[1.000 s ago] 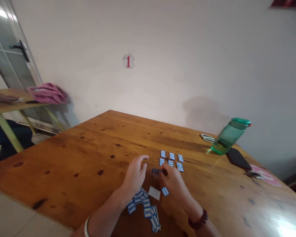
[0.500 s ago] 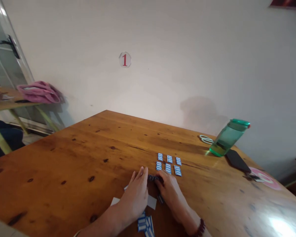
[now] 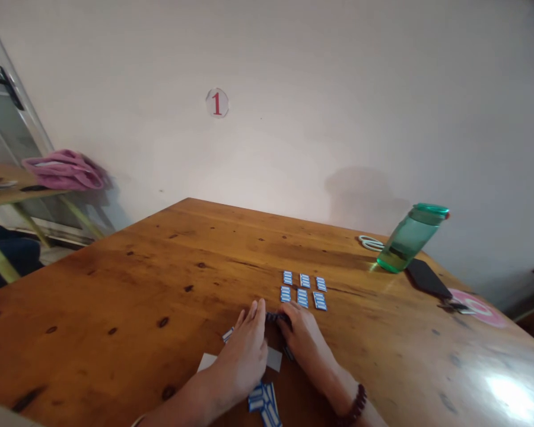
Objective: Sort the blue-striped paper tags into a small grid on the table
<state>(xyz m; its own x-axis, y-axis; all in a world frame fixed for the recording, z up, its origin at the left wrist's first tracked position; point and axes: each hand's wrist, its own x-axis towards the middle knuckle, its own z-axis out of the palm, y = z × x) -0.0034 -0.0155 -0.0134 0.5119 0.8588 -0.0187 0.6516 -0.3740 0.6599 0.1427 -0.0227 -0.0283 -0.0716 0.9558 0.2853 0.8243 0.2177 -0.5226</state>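
My left hand [image 3: 244, 350] rests on its edge with its fingers stretched out and held upright, beside a small dark patterned strip [image 3: 272, 317]. From the other side my right hand [image 3: 305, 332] curls its fingers down onto the strip's right end; its fingertips are partly hidden. Just beyond the hands lie several small blue-and-white cards [image 3: 302, 298] in two rows. Close to my body is a loose, overlapping pile of similar cards [image 3: 265, 403]. White paper pieces [image 3: 274, 359] lie under and beside my left hand, with another small card [image 3: 228, 335] by its fingers.
On the wooden table [image 3: 160, 284], at the right, stand a green bottle [image 3: 412, 240], a pale coiled cable [image 3: 370, 242], a black phone [image 3: 427, 279], keys [image 3: 456, 306] and a pink disc [image 3: 480, 308]. A pink cloth [image 3: 64, 170] lies on another table at the left.
The view has shifted slightly. Both hands stay at nearly the same place around the dark strip, and the cards have not visibly moved.
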